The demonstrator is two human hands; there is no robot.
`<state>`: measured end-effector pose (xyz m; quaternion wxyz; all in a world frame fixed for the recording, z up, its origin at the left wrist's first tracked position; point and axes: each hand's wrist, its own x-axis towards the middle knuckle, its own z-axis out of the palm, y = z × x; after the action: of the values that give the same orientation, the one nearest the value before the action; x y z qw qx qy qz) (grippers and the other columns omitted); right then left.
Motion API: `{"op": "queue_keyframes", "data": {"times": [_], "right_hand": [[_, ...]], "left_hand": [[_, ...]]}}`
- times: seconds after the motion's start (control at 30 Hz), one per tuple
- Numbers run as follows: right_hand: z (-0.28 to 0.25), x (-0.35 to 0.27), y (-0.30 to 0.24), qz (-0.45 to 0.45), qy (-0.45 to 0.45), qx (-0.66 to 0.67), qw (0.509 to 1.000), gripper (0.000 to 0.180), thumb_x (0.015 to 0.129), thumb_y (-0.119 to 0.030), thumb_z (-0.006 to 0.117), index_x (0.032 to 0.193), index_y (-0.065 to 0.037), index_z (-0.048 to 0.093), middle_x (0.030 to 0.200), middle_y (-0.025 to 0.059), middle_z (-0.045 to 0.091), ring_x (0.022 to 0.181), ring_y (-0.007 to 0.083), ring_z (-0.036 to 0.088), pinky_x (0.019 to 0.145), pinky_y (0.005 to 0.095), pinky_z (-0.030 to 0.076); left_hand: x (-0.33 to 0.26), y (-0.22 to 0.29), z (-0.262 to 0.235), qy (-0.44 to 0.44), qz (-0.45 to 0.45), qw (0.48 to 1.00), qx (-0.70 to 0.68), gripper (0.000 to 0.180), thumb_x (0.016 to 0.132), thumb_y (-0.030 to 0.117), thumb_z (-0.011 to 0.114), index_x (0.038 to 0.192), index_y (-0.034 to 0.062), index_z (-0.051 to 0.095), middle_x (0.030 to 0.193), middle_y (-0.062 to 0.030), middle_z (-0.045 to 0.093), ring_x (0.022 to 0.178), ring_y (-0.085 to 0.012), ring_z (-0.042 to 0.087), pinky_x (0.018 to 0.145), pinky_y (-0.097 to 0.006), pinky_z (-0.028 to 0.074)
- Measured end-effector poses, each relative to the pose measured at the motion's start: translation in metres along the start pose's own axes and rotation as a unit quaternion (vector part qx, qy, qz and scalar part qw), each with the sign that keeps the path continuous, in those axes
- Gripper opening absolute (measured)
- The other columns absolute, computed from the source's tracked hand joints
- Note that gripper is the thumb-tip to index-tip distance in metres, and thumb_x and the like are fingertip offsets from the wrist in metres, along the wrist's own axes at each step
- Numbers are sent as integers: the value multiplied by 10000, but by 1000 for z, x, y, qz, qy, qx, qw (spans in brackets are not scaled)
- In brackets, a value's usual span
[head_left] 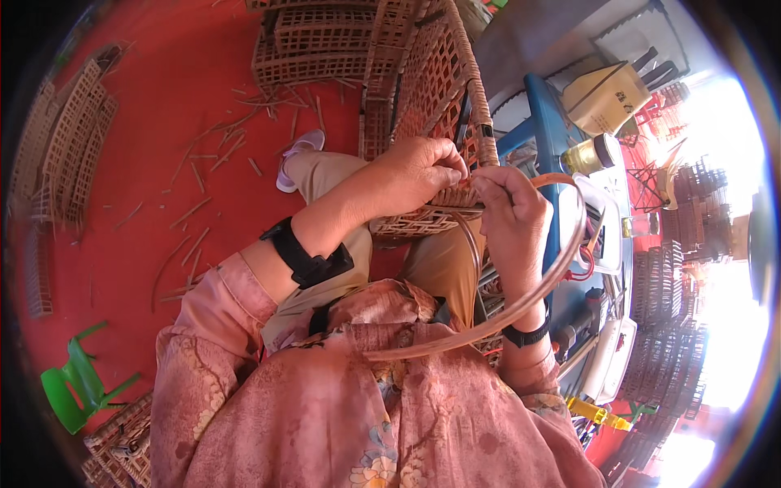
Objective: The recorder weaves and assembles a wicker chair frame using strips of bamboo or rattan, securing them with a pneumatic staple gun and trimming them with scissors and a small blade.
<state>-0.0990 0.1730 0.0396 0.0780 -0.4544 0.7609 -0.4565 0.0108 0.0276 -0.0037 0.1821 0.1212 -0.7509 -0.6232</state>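
Observation:
An open-lattice woven basket (427,81) is tilted between my knees, its wrapped rim running up and away from me. At its near corner my left hand (419,171) is closed, thumb and fingertips pinched together; what lies between them is too small to make out. Close beside it, my right hand (517,207) pinches a long pale weaving strip (439,343). That strip bends in a wide loop past my right wrist, and its loose end lies across my shirt front. A second thin curved length (474,244) hangs below the basket corner.
More woven lattice pieces (317,41) stand beyond the basket, with others (73,150) far left. Strip scraps (232,146) litter the red floor. A green plastic chair (77,386) is at lower left. On my right a blue stool (541,122) stands near a jar (590,154) and tools.

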Motion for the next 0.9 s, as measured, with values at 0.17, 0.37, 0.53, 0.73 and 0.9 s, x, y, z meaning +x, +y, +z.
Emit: {"op": "queue_keyframes", "data": {"times": [0.17, 0.37, 0.53, 0.73, 0.9], "right_hand": [[0, 5, -2, 17, -17, -8, 1000, 60, 908, -32, 632, 906, 4, 680, 698, 92, 658, 635, 176, 627, 616, 321, 499], [-2, 9, -21, -10, -26, -75, 997, 132, 904, -26, 602, 950, 14, 719, 753, 131, 719, 692, 206, 731, 639, 310, 553], [1, 10, -20, 48, -23, -16, 998, 149, 888, -10, 592, 937, 27, 728, 776, 157, 731, 671, 186, 732, 638, 293, 558], [6, 5, -1, -128, 40, 8, 991, 153, 854, -24, 658, 993, -48, 717, 939, 155, 713, 910, 340, 691, 803, 401, 551], [-10, -22, 6, -190, 57, 46, 979, 168, 825, -28, 691, 993, -19, 692, 930, 142, 703, 861, 315, 694, 753, 380, 557]], "left_hand": [[-4, 10, -5, -35, -18, 999, 14, 225, 972, 195, 635, 1051, -3, 705, 820, -8, 662, 781, -62, 561, 719, -263, 479], [6, 30, -11, -65, -40, 989, 125, 279, 841, 242, 783, 970, -3, 742, 694, -13, 647, 711, -54, 557, 671, -267, 467], [19, 28, -12, -70, -87, 988, 108, 213, 761, 191, 818, 861, 10, 763, 687, 9, 653, 687, -52, 560, 647, -271, 464], [25, 18, -11, -82, 0, 997, 7, 206, 746, 152, 792, 896, 18, 750, 775, -37, 707, 675, -109, 618, 641, -271, 494], [18, 43, -14, -128, -193, 968, -99, 96, 897, 122, 715, 904, 31, 684, 763, 8, 671, 699, -48, 619, 647, -239, 511]]}}
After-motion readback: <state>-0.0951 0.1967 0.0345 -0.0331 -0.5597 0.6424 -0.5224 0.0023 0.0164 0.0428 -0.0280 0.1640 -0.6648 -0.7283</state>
